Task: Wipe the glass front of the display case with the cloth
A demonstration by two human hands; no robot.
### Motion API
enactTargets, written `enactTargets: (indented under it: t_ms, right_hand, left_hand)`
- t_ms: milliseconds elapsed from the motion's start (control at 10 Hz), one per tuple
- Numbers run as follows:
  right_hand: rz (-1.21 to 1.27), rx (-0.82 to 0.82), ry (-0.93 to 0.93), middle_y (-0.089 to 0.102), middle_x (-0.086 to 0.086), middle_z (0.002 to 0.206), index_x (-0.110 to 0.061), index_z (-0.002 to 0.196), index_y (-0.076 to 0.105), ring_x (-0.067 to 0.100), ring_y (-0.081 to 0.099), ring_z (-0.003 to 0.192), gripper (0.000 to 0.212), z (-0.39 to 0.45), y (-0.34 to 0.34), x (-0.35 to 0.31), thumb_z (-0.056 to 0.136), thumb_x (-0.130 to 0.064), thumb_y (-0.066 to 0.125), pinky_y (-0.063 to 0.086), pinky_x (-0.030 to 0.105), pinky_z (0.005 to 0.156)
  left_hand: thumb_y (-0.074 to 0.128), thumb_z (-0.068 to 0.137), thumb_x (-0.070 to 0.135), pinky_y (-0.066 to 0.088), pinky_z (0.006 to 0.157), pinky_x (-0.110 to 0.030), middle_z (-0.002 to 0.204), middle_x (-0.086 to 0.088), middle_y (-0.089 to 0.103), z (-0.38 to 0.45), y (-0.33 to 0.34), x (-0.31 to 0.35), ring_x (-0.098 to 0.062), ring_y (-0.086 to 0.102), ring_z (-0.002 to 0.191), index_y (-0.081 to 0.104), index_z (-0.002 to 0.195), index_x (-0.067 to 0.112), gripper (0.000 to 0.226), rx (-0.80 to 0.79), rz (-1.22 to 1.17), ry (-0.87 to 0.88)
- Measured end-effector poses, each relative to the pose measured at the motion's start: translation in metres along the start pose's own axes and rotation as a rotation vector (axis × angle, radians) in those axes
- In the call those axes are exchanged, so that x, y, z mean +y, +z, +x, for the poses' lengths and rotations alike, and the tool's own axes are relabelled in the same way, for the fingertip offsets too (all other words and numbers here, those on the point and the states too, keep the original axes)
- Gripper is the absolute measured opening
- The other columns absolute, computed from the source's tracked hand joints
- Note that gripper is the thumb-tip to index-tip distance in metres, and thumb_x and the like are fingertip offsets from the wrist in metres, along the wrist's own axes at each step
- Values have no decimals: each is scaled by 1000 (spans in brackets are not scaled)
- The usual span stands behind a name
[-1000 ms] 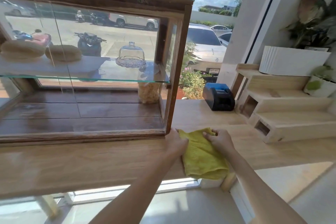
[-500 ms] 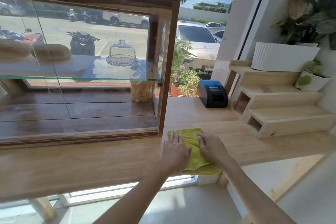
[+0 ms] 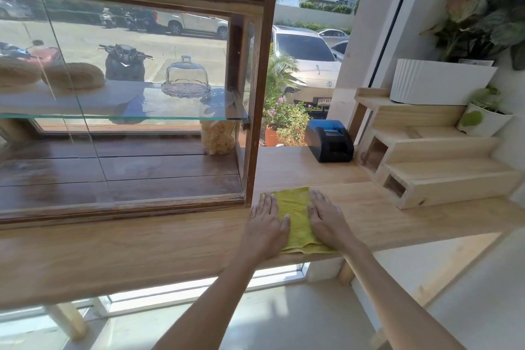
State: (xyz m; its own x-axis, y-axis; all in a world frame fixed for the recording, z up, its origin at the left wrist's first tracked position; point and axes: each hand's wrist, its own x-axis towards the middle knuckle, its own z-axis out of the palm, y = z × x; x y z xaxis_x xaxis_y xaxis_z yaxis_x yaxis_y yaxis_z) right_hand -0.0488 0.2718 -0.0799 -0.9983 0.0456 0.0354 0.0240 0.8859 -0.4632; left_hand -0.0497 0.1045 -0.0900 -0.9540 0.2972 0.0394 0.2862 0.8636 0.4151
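Observation:
A yellow cloth (image 3: 295, 213) lies folded flat on the wooden counter (image 3: 142, 253), just right of the display case's front corner. My left hand (image 3: 265, 224) rests palm down on the cloth's left side. My right hand (image 3: 326, 219) presses flat on its right side. Both hands have their fingers stretched out and grip nothing. The display case (image 3: 255, 94) has a dark wooden frame and a glass front (image 3: 127, 150) that fills the left of the view. Inside it are a glass shelf, a glass dome, woven mats and a jar.
A black and blue receipt printer (image 3: 329, 140) stands on the counter behind the cloth. Stepped wooden risers (image 3: 426, 159) with a white planter (image 3: 437, 82) and a small potted plant (image 3: 483, 119) fill the right. A window behind shows parked cars.
The cloth hung over the counter's edge a second ago; now it is folded smaller and lies on top. Both hands have gone from handling it to pressing flat on it.

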Motion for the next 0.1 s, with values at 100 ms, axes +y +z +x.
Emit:
enactTargets:
  t_ms: [100]
  right_hand:
    - [393, 292, 18, 36, 3, 152, -16, 144, 40, 13, 29, 141, 44, -20, -24, -15, 103, -31, 35, 21, 26, 113]
  left_hand:
    - [14, 99, 47, -6, 117, -30, 158, -7, -9, -8, 1, -7, -14, -9, 145, -2, 151, 7, 67, 40, -6, 16]
